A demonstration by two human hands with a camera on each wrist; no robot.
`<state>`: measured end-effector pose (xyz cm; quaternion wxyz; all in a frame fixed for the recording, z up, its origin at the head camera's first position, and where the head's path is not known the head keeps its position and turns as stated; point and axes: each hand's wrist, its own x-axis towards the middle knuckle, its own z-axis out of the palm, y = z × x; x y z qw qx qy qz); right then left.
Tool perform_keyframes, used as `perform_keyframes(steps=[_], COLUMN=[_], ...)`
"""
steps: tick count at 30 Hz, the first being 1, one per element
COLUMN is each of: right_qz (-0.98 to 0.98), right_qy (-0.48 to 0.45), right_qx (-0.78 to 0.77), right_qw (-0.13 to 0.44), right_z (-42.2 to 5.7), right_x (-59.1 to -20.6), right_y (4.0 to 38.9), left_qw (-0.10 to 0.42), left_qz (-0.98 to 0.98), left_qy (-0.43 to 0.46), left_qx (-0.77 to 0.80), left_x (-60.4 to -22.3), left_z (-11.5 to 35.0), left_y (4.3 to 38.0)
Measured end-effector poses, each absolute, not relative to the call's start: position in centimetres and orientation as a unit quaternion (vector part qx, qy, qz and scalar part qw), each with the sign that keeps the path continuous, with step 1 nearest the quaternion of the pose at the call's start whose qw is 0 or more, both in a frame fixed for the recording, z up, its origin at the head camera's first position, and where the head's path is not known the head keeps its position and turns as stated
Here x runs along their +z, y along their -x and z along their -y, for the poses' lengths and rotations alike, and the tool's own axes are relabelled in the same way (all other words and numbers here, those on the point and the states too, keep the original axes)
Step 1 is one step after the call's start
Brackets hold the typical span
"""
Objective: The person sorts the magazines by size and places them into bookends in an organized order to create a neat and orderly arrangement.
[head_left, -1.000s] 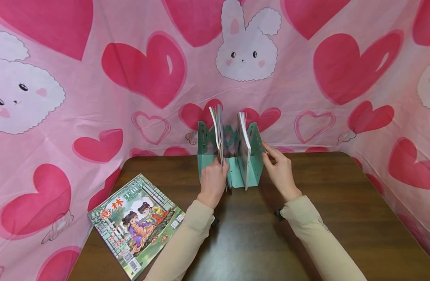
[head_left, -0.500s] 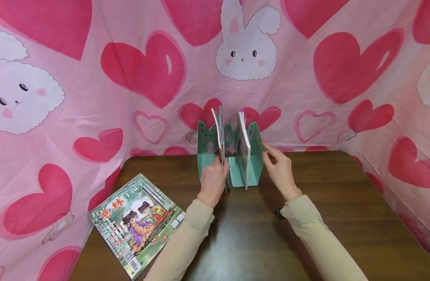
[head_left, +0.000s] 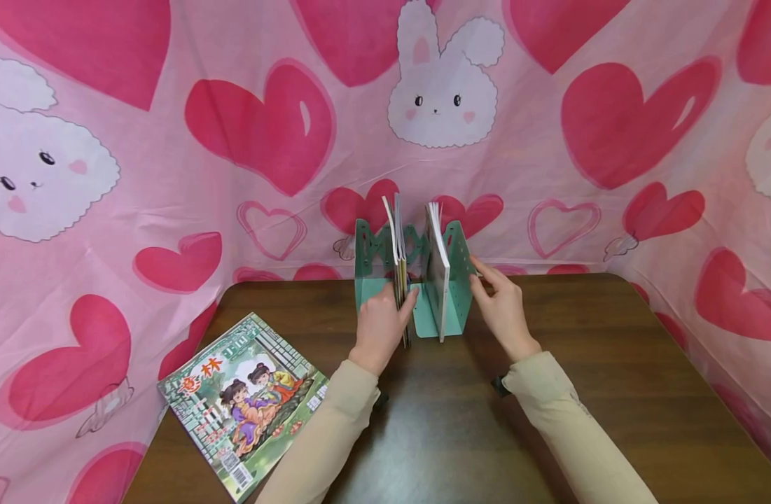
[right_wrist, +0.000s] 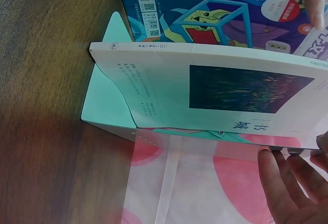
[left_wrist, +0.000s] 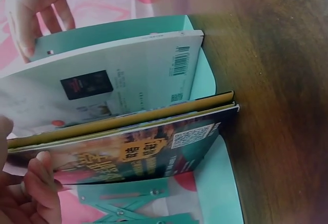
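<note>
My left hand pinches several thin magazines between thumb and fingers. They stand upright, spines towards me, within a green expandable bookend. The one facing the left wrist camera has a dark cover with a QR code. My right hand rests its fingertips on the outer side of the bookend's right panel. Against the inner side of that panel leans a thicker white magazine with a dark picture on its cover. A gap separates it from the magazines in my left hand.
Flat on the left of the brown wooden table lies another magazine, with two cartoon children on its cover. A pink curtain with hearts and rabbits hangs close behind the bookend. The bookend's left panel stands upright.
The magazines in my left hand have shifted slightly right and stand straighter. My left thumb has spread to their right side. The right hand, the white magazine and the bookend stay in place.
</note>
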<state>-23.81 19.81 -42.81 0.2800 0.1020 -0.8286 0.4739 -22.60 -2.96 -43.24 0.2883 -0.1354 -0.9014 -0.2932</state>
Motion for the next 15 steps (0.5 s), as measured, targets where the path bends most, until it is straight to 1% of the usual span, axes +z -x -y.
perform_keyframes(steps=[10,15], right_qz=[0.827,0.831], right_qy=[-0.104,-0.105], right_qx=[0.479,0.475], right_qw=[0.273,0.271], right_z=[-19.9,-19.9], right_x=[-42.9,-42.8], right_y=[23.8,23.9], left_qw=[0.304,0.296], left_qz=[0.913,0.914], left_qy=[0.126,0.125], left_qx=[-0.243,-0.247], left_x=[-43.1,-43.3], left_z=[4.6,6.1], left_y=[20.6,19.1])
